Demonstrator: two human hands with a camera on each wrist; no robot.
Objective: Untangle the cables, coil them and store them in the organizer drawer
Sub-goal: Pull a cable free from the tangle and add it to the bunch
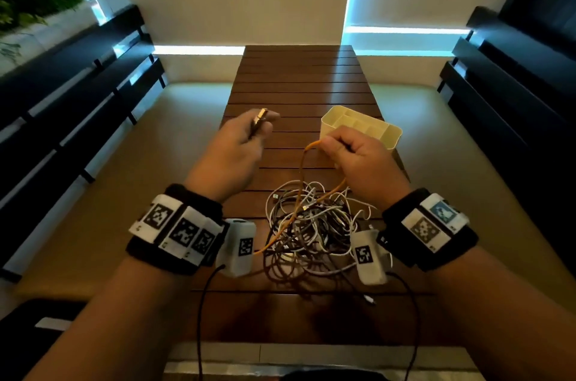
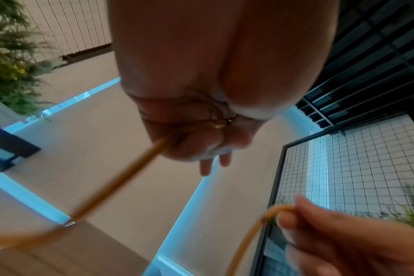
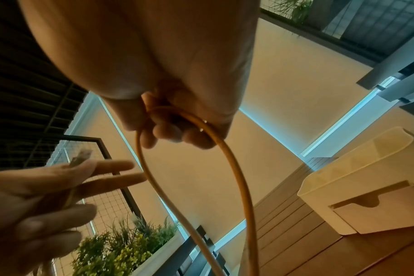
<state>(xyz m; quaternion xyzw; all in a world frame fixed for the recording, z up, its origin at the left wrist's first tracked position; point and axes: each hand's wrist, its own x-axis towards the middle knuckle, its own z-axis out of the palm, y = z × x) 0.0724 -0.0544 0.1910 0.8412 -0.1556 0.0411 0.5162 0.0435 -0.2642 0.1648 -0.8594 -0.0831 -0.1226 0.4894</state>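
Dim warm light, cool blue glow thru gaps behind blinds. Wide-angle warp bends edges. My left hand (image 1: pixel 241 143) motion-blurred; wrist cams soft up close, orange cable (image 2: pixel 121 183) smeared.

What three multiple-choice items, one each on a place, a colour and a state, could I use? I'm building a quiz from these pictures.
1. Where is the organizer?
A. on the table, beyond the right hand
B. on the floor
C. under the cable pile

2. What colour is the cable that the right hand holds?
A. blue
B. orange
C. green

3. How is the organizer's drawer?
A. pulled out
B. missing
C. pushed in

Answers:
1 A, the head view shows it on the slats past the knuckles.
2 B, the looped cable is orange in all views.
3 C, the right wrist view shows its front flush with the body.
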